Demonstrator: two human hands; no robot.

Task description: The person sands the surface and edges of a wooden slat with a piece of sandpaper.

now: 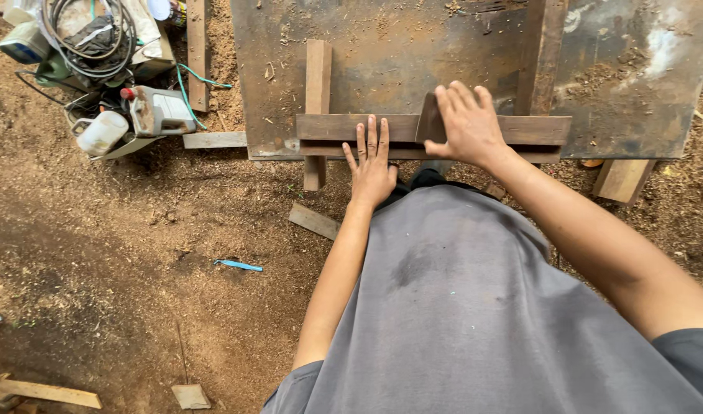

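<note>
Long dark wooden plank (397, 128) lies flat along the near edge of the workbench (413, 54), running crosswise; a second similar strip sits just under it, slightly offset toward the near edge. Small dark block (430, 119) (sanding block or scraper, cannot tell which) stands on the plank near its middle. Right hand (466, 123) wraps over the block, fingers curled on its top, gripping it. Left hand (371, 162) lies flat, fingers spread, pressing the plank's near edge just left of the block; it holds nothing. Hands close but apart.

Upright wooden post (317, 92) crosses under the plank's left end. Benchtop is rusty-brown, dusted with sawdust. Beyond the bench's left edge, on the sawdust floor: power tool (158, 110), coiled cable (87, 34), white jug (102, 133). Blue pencil-like stick (239, 265) lies on the ground.
</note>
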